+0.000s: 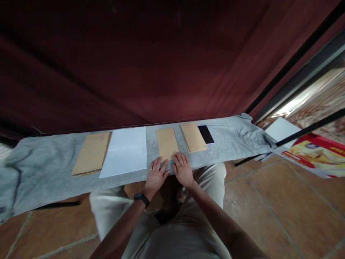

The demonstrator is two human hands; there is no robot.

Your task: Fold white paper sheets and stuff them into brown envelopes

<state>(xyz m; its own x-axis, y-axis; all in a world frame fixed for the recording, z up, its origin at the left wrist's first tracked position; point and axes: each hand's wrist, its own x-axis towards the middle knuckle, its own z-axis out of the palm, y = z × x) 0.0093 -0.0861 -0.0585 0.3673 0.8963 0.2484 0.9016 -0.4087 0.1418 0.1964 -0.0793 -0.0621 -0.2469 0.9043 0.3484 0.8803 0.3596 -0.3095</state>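
Observation:
A brown paper envelope (167, 142) lies flat on the grey cloth, its near end by my fingertips. My left hand (156, 175) rests palm down at the cloth's front edge, fingers spread, touching the envelope's near left corner. On the other side my right hand (183, 169) lies flat with its fingertips at the near right corner. Neither hand grips anything. To the right is a small stack of brown envelopes (193, 136). White paper sheets (126, 151) lie to the left, and beyond them a larger pile of brown envelopes (91, 153).
A dark phone (206, 134) lies right of the small stack. Grey cloth (226, 140) covers the narrow bench, wrinkled at both ends. A dark red curtain (167, 64) hangs behind it. At right, a red and yellow box (318, 154) stands near a black bar (309, 127).

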